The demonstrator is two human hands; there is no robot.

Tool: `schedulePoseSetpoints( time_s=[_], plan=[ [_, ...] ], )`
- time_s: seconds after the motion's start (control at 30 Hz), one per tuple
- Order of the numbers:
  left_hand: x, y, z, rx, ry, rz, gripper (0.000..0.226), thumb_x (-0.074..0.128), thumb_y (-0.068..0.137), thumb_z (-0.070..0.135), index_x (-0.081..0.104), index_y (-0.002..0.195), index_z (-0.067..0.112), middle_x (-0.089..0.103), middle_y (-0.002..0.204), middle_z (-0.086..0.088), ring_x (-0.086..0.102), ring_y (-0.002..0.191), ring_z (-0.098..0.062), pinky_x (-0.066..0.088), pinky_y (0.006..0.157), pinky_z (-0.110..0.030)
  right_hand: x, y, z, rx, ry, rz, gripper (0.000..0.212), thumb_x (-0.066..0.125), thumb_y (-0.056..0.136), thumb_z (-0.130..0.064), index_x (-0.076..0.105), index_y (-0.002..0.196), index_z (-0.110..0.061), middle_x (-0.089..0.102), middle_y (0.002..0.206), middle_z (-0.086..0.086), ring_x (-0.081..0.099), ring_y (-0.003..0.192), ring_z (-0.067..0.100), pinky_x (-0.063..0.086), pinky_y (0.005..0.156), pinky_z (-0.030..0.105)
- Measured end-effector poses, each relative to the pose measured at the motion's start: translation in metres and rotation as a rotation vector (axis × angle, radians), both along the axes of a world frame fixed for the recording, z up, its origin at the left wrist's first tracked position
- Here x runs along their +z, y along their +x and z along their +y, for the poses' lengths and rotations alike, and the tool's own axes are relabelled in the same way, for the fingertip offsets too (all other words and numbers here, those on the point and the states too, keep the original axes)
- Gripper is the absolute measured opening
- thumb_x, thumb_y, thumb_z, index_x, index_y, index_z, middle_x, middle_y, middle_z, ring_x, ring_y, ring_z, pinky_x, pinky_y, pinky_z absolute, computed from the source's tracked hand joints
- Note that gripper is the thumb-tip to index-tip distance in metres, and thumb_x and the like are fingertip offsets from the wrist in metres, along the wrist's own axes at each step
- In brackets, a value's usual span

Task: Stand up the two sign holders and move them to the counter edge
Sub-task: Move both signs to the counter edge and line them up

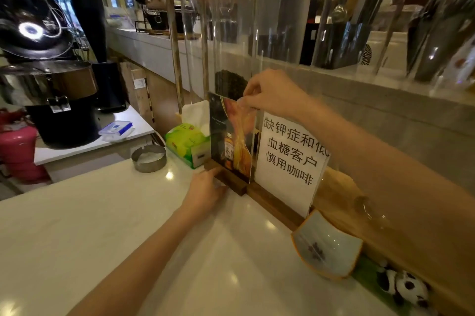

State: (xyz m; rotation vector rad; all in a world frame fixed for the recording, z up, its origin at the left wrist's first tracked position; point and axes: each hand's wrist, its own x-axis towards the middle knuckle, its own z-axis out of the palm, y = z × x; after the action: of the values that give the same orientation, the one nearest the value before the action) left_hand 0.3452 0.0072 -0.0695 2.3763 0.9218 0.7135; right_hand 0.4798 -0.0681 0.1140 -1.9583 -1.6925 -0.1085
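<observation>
Two acrylic sign holders on dark wooden bases stand upright side by side at the far edge of the white counter (102, 225). The left sign holder (232, 140) carries a dark picture with a bottle. My right hand (267, 93) pinches its top edge. My left hand (205, 191) rests against the left end of its wooden base (235, 186). The right sign holder (289, 161) shows a white sheet with black Chinese characters; neither hand touches it.
A green tissue box (186, 143) and a round metal ashtray (149, 158) sit just left of the signs. A pale ceramic dish (325, 246) and a panda toy (406, 287) lie to the right. A wood-framed clear partition (231, 32) rises behind.
</observation>
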Motion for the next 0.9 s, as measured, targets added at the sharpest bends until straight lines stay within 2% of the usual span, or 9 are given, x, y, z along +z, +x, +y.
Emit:
schedulePoseSetpoints(
  time_s=[0.07, 0.17, 0.33, 0.43, 0.63, 0.83, 0.9],
  plan=[
    [-0.003, 0.003, -0.001, 0.008, -0.014, -0.007, 0.028, 0.060, 0.080, 0.014, 0.062, 0.108, 0.019, 0.065, 0.111, -0.007, 0.056, 0.092, -0.015, 0.034, 0.076, -0.015, -0.003, -0.002, 0.010, -0.021, -0.095, -0.058, 0.027, 0.067, 0.076, -0.024, 0.067, 0.089, 0.001, 0.070, 0.088, 0.017, 0.065, 0.078, 0.025, 0.056, 0.071, 0.037],
    [-0.008, 0.010, -0.001, 0.017, -0.050, -0.016, 0.032, 0.058, 0.081, 0.014, 0.060, 0.113, 0.017, 0.063, 0.114, -0.010, 0.057, 0.102, -0.022, 0.037, 0.080, -0.019, -0.008, -0.002, 0.020, -0.052, -0.134, -0.077, 0.020, 0.068, 0.075, -0.013, 0.068, 0.087, 0.003, 0.070, 0.086, 0.018, 0.065, 0.076, 0.025, 0.055, 0.068, 0.034],
    [-0.011, 0.017, -0.001, 0.050, -0.031, 0.013, 0.037, 0.058, 0.083, 0.020, 0.056, 0.120, 0.016, 0.060, 0.116, -0.013, 0.055, 0.104, -0.026, 0.041, 0.087, -0.029, -0.011, 0.003, 0.024, -0.081, -0.103, -0.045, 0.016, 0.068, 0.074, -0.007, 0.068, 0.088, 0.001, 0.070, 0.087, 0.014, 0.065, 0.077, 0.021, 0.055, 0.073, 0.029],
    [-0.011, 0.020, 0.000, 0.058, -0.028, 0.023, 0.037, 0.057, 0.084, 0.022, 0.055, 0.120, 0.017, 0.059, 0.116, -0.014, 0.054, 0.104, -0.027, 0.040, 0.085, -0.029, -0.011, 0.005, 0.026, -0.106, -0.070, -0.034, 0.018, 0.069, 0.073, -0.007, 0.069, 0.089, 0.000, 0.070, 0.088, 0.013, 0.064, 0.079, 0.019, 0.052, 0.072, 0.025],
    [-0.010, 0.025, 0.003, 0.051, -0.043, 0.035, 0.038, 0.058, 0.083, 0.022, 0.056, 0.120, 0.016, 0.059, 0.116, -0.014, 0.054, 0.103, -0.027, 0.040, 0.084, -0.029, -0.012, 0.005, 0.025, -0.113, -0.059, -0.037, 0.017, 0.070, 0.072, -0.005, 0.069, 0.088, 0.001, 0.070, 0.087, 0.013, 0.064, 0.079, 0.019, 0.054, 0.073, 0.027],
    [-0.011, 0.028, 0.004, 0.035, -0.062, 0.024, 0.036, 0.058, 0.083, 0.020, 0.058, 0.118, 0.014, 0.057, 0.123, -0.016, 0.052, 0.110, -0.029, 0.041, 0.096, -0.034, -0.013, 0.006, 0.025, -0.138, -0.070, -0.032, 0.019, 0.073, 0.069, -0.007, 0.068, 0.087, -0.001, 0.069, 0.085, 0.010, 0.064, 0.080, 0.018, 0.054, 0.073, 0.028],
    [-0.011, 0.028, 0.004, 0.027, -0.054, 0.025, 0.034, 0.058, 0.083, 0.020, 0.059, 0.117, 0.014, 0.059, 0.118, -0.015, 0.054, 0.105, -0.028, 0.041, 0.090, -0.032, -0.014, 0.006, 0.026, -0.150, -0.057, -0.034, 0.018, 0.071, 0.071, -0.007, 0.068, 0.088, -0.001, 0.069, 0.087, 0.010, 0.063, 0.079, 0.017, 0.052, 0.073, 0.026]
  ],
)
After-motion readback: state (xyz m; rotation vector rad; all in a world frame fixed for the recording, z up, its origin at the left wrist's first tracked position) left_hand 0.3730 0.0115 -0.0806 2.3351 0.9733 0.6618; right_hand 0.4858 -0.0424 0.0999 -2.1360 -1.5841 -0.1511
